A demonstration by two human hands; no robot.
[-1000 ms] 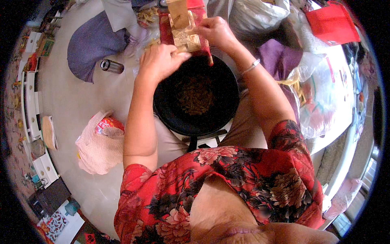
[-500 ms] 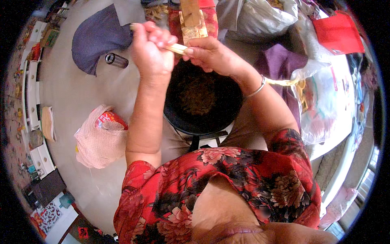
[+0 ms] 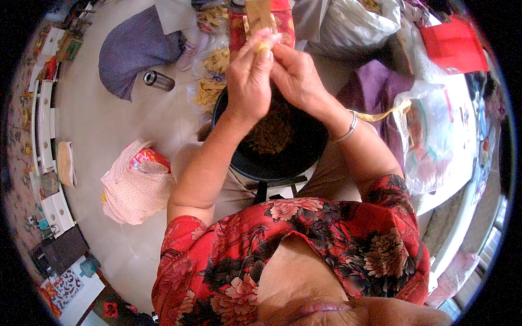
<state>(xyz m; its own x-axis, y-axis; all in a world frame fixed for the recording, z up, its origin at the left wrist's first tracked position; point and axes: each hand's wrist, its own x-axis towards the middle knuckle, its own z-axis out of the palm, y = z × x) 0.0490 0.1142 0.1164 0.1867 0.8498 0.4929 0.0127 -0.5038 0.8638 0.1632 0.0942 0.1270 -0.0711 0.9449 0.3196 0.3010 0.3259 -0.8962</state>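
My left hand [image 3: 251,81] and my right hand [image 3: 299,73] meet in front of me, above the far part of a black round basin [image 3: 283,173]. A pale yellow strip [image 3: 263,46] is pinched between their fingertips, mostly hidden by the fingers. Loose brown bits [image 3: 269,136] lie in the basin. Just beyond my hands, a flat piece of wood [image 3: 258,15] rests on a red patterned cloth [image 3: 237,32]. Near my right wrist a long yellow strip [image 3: 383,115] stretches to a clear plastic bag [image 3: 435,136]; whether it joins the held strip is hidden.
Piles of yellow strips [image 3: 209,92] lie on plastic left of the basin. A dark cylindrical bottle [image 3: 159,80] and a pink bag [image 3: 136,190] stand on the floor at left. White sacks [image 3: 353,30], purple cloth [image 3: 375,87] and a red packet [image 3: 454,46] crowd the right.
My left hand has moved right and now touches my right hand. The pale strip, stretched between them before, is now mostly covered by fingers. The yellow strips left of the basin have come into view.
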